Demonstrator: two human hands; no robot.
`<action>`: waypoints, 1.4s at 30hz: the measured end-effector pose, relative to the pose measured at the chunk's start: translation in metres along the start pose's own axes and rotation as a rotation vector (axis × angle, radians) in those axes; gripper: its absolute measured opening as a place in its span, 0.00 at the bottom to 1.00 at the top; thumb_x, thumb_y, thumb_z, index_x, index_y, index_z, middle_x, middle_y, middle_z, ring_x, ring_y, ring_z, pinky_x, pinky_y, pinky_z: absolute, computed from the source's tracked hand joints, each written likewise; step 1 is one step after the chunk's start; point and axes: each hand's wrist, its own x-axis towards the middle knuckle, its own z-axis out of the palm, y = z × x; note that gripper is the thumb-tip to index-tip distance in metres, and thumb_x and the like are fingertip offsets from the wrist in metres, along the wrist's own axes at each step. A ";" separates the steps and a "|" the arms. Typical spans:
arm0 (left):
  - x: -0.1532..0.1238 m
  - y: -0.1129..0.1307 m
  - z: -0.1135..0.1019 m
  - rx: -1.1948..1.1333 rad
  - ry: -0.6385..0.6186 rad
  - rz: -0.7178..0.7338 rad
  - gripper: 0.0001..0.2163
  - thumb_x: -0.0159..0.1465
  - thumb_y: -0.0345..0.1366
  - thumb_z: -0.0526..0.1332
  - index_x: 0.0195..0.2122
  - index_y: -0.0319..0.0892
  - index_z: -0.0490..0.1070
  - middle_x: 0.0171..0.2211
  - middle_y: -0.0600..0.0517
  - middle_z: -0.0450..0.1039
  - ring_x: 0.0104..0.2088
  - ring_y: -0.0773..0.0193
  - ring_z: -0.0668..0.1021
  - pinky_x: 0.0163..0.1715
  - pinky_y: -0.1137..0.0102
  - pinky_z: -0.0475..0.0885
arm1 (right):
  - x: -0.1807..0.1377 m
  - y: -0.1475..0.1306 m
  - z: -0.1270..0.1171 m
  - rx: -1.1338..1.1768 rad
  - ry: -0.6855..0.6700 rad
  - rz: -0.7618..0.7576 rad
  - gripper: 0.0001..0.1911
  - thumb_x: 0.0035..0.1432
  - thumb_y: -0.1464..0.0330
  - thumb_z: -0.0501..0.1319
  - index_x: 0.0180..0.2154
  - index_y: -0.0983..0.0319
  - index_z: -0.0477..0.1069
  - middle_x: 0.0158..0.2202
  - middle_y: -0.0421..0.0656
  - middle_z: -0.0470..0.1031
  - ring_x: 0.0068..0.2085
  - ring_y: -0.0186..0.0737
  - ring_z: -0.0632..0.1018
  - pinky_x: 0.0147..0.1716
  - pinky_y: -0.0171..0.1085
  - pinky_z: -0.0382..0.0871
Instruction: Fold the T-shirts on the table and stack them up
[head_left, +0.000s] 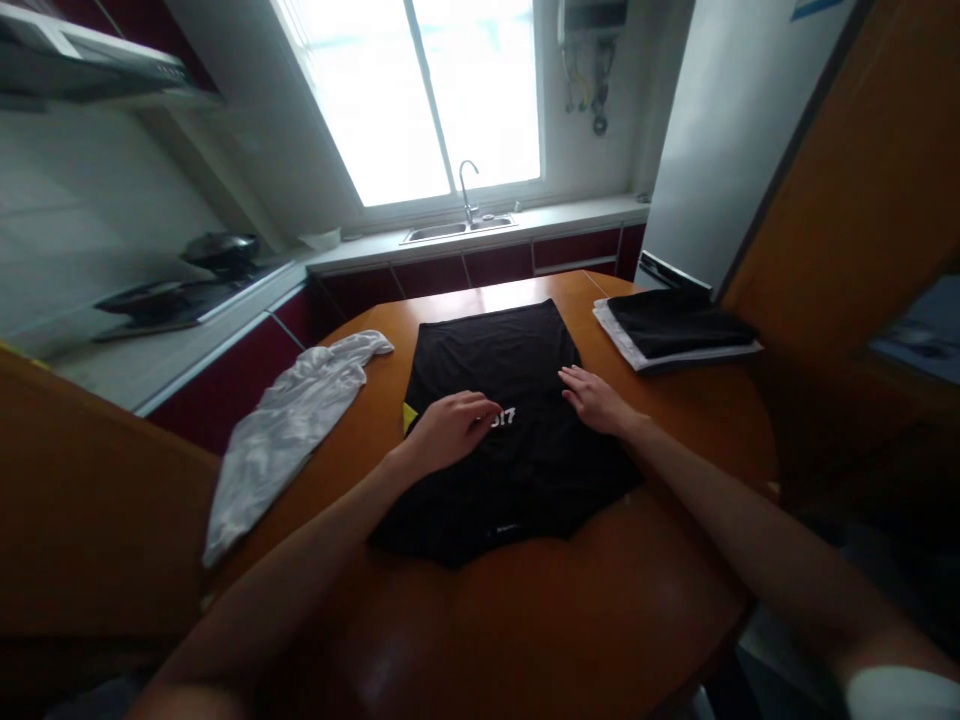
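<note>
A black T-shirt (491, 355) lies spread out on the wooden table (540, 630), its neck end toward me. White lettering shows at its middle, and a bit of yellow at its left edge. My left hand (454, 428) is over the left-centre of the shirt, fingers stretched to the right and partly covering the lettering; it grips nothing I can see. On the shirt's right side, my right hand (592, 400) rests with fingers extended and slightly apart, holding nothing.
A crumpled grey-white garment (292, 420) lies along the table's left side. Folded black and white clothes (675, 325) sit at the back right. Beyond the table are a sink (439, 232), a stove with a pan (221, 250) and a fridge (727, 130).
</note>
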 end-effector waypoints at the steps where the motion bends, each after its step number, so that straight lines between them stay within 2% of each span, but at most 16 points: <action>1: -0.007 -0.013 -0.006 -0.029 0.059 -0.096 0.12 0.72 0.37 0.54 0.45 0.45 0.78 0.41 0.50 0.80 0.41 0.61 0.80 0.44 0.69 0.73 | 0.000 -0.001 0.004 -0.026 -0.054 0.011 0.28 0.71 0.63 0.49 0.68 0.65 0.59 0.71 0.52 0.56 0.72 0.50 0.55 0.69 0.55 0.50; 5: -0.045 -0.062 -0.020 -0.090 0.225 -0.414 0.13 0.68 0.38 0.54 0.43 0.42 0.78 0.39 0.48 0.81 0.38 0.59 0.82 0.39 0.68 0.75 | 0.000 -0.004 0.011 -0.096 -0.174 0.065 0.32 0.71 0.55 0.48 0.71 0.62 0.53 0.74 0.50 0.45 0.74 0.51 0.46 0.69 0.62 0.41; 9: -0.074 -0.084 -0.015 -0.118 0.295 -0.588 0.14 0.66 0.39 0.55 0.40 0.41 0.79 0.37 0.48 0.82 0.35 0.58 0.82 0.38 0.67 0.76 | 0.001 -0.006 0.009 -0.135 -0.103 0.031 0.31 0.72 0.57 0.47 0.70 0.62 0.55 0.74 0.51 0.47 0.74 0.52 0.47 0.68 0.65 0.40; 12: -0.080 -0.086 -0.008 -0.148 0.286 -0.591 0.14 0.65 0.40 0.55 0.40 0.42 0.79 0.38 0.48 0.82 0.36 0.57 0.83 0.40 0.66 0.76 | -0.003 -0.014 0.005 -0.136 -0.026 -0.006 0.28 0.72 0.60 0.48 0.68 0.63 0.59 0.73 0.53 0.51 0.73 0.54 0.52 0.67 0.64 0.45; 14: -0.080 -0.085 -0.005 -0.177 0.281 -0.569 0.13 0.65 0.40 0.55 0.40 0.42 0.79 0.38 0.48 0.82 0.38 0.57 0.83 0.40 0.66 0.76 | -0.009 -0.026 -0.002 -0.108 0.003 -0.052 0.25 0.70 0.61 0.51 0.63 0.63 0.65 0.68 0.55 0.61 0.69 0.54 0.61 0.66 0.58 0.54; 16: -0.080 -0.084 -0.002 -0.208 0.274 -0.544 0.13 0.65 0.40 0.56 0.41 0.42 0.79 0.39 0.48 0.82 0.38 0.58 0.82 0.40 0.66 0.76 | -0.018 -0.040 -0.011 -0.047 -0.017 -0.130 0.18 0.68 0.62 0.56 0.54 0.62 0.73 0.58 0.54 0.72 0.60 0.50 0.72 0.59 0.47 0.65; 18: -0.081 -0.082 0.000 -0.230 0.255 -0.519 0.13 0.65 0.41 0.56 0.41 0.42 0.79 0.39 0.48 0.82 0.37 0.58 0.82 0.39 0.67 0.76 | -0.027 -0.056 -0.021 0.014 -0.104 -0.216 0.10 0.65 0.63 0.60 0.43 0.61 0.75 0.45 0.49 0.77 0.47 0.44 0.77 0.47 0.39 0.70; 20: -0.081 -0.081 0.001 -0.231 0.239 -0.504 0.13 0.65 0.41 0.56 0.41 0.42 0.79 0.38 0.48 0.82 0.36 0.58 0.82 0.38 0.67 0.76 | -0.034 -0.070 -0.028 0.033 -0.216 -0.270 0.07 0.63 0.63 0.62 0.37 0.59 0.74 0.38 0.43 0.76 0.38 0.39 0.77 0.37 0.35 0.68; 23: -0.082 -0.079 0.001 -0.228 0.243 -0.495 0.13 0.65 0.41 0.56 0.40 0.42 0.79 0.38 0.48 0.82 0.37 0.58 0.82 0.38 0.67 0.76 | -0.040 -0.080 -0.029 -0.014 -0.333 -0.284 0.05 0.60 0.65 0.64 0.33 0.59 0.71 0.34 0.40 0.76 0.33 0.37 0.74 0.31 0.34 0.62; 26: -0.081 -0.078 0.000 -0.233 0.242 -0.494 0.13 0.65 0.41 0.56 0.41 0.42 0.79 0.38 0.48 0.82 0.38 0.58 0.82 0.40 0.67 0.76 | -0.041 -0.082 -0.024 -0.064 -0.383 -0.283 0.03 0.58 0.69 0.63 0.31 0.59 0.71 0.33 0.41 0.76 0.34 0.37 0.75 0.32 0.33 0.60; 30: -0.081 -0.079 0.003 -0.244 0.224 -0.499 0.14 0.66 0.42 0.56 0.41 0.43 0.79 0.38 0.49 0.82 0.38 0.59 0.82 0.40 0.67 0.76 | -0.042 -0.081 -0.024 -0.048 -0.378 -0.332 0.03 0.58 0.72 0.60 0.32 0.59 0.72 0.35 0.42 0.78 0.36 0.38 0.76 0.35 0.33 0.62; 33: -0.081 -0.079 0.006 -0.256 0.217 -0.499 0.14 0.66 0.42 0.56 0.42 0.43 0.79 0.39 0.49 0.82 0.38 0.58 0.82 0.40 0.67 0.77 | -0.043 -0.081 -0.028 -0.013 -0.384 -0.352 0.04 0.60 0.68 0.62 0.33 0.59 0.74 0.34 0.41 0.78 0.35 0.38 0.77 0.34 0.33 0.63; 36: -0.081 -0.079 0.008 -0.255 0.212 -0.487 0.13 0.66 0.41 0.56 0.42 0.43 0.79 0.39 0.49 0.82 0.38 0.58 0.82 0.41 0.66 0.77 | -0.038 -0.077 -0.029 0.014 -0.325 -0.311 0.11 0.66 0.61 0.59 0.35 0.58 0.76 0.35 0.43 0.79 0.36 0.40 0.78 0.36 0.35 0.67; 39: -0.080 -0.079 0.011 -0.254 0.202 -0.474 0.13 0.65 0.40 0.56 0.42 0.43 0.79 0.39 0.48 0.82 0.39 0.58 0.82 0.41 0.66 0.77 | -0.028 -0.066 -0.019 -0.008 -0.071 -0.174 0.19 0.71 0.62 0.50 0.50 0.60 0.76 0.50 0.49 0.78 0.52 0.45 0.77 0.52 0.40 0.68; 40: -0.080 -0.080 0.012 -0.256 0.199 -0.472 0.13 0.66 0.40 0.56 0.42 0.43 0.79 0.39 0.48 0.82 0.39 0.58 0.82 0.41 0.66 0.77 | -0.025 -0.061 -0.013 -0.036 -0.020 -0.122 0.22 0.71 0.62 0.49 0.57 0.62 0.72 0.58 0.52 0.74 0.59 0.47 0.73 0.59 0.43 0.64; 42: -0.080 -0.081 0.014 -0.255 0.187 -0.469 0.13 0.66 0.40 0.56 0.42 0.43 0.79 0.39 0.48 0.81 0.39 0.58 0.82 0.41 0.66 0.77 | -0.019 -0.051 -0.002 -0.111 -0.050 -0.040 0.29 0.71 0.58 0.48 0.67 0.64 0.61 0.69 0.53 0.60 0.70 0.50 0.60 0.67 0.52 0.53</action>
